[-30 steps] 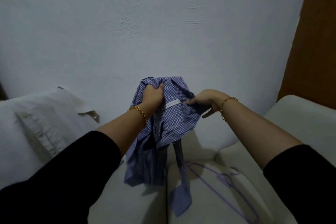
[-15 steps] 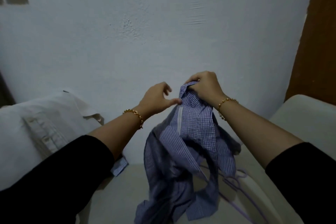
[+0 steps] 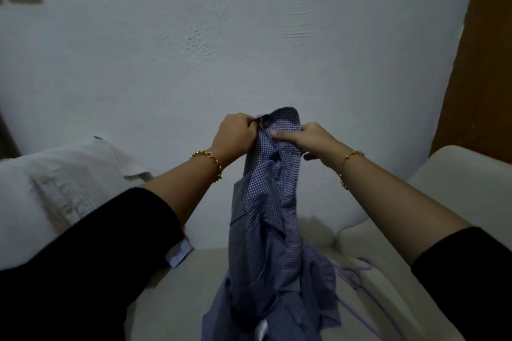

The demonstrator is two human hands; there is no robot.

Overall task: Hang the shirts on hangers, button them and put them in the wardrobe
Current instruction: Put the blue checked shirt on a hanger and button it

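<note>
1. The left hand (image 3: pixel 235 133) closes its grip on the top of the blue checked shirt (image 3: pixel 274 202), fingers curled round the fabric. The right hand (image 3: pixel 307 138) pinches the same bunched top just beside it, thumb across the cloth.
2. Both forearms reach forward, wrists close together and raised.
3. The shirt hangs from the hands, its lower part crumpled on the cream seat (image 3: pixel 177 299).
4. A purple hanger (image 3: pixel 357 277) lies on the seat, right of the shirt.
5. A white shirt (image 3: pixel 69 174) lies at the left.

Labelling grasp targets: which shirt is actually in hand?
The blue checked shirt, gripped near its top by the left hand and right hand. The white shirt lies on the left, in neither hand.
</note>
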